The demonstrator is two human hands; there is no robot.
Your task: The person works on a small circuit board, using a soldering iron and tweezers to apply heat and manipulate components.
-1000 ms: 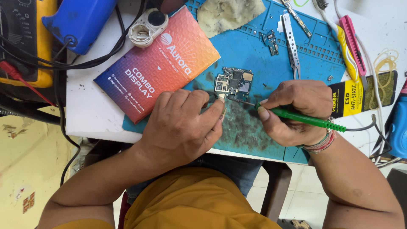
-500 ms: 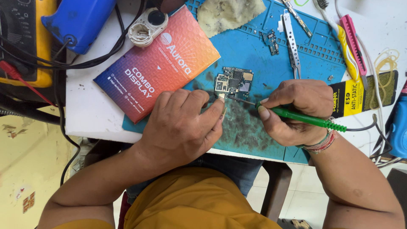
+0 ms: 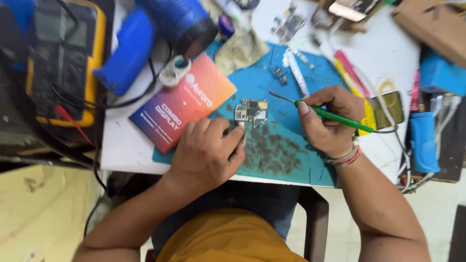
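From the head view, your left hand (image 3: 206, 155) rests knuckles-up on the blue work mat (image 3: 291, 160), fingers curled and pressing down at the lower edge of the small circuit board (image 3: 251, 112); that grip seems meant to pin the board flat so it cannot slide under a tool, though the fingertips hide exactly where they touch it. The board lies near the middle of the mat, just right of the red-and-blue printed box (image 3: 182, 107), which overlaps the mat's left edge. Your right hand (image 3: 327, 119) is closed around the green-handled soldering iron (image 3: 340, 118) in a pen hold, its thin tip pointing left and raised a little above and to the right of the board, apart from it. A cord trails from the handle toward the right side. The yellow multimeter (image 3: 63, 63) and the blue hot-air tool (image 3: 131, 48) lie at the far left, out of your working space.
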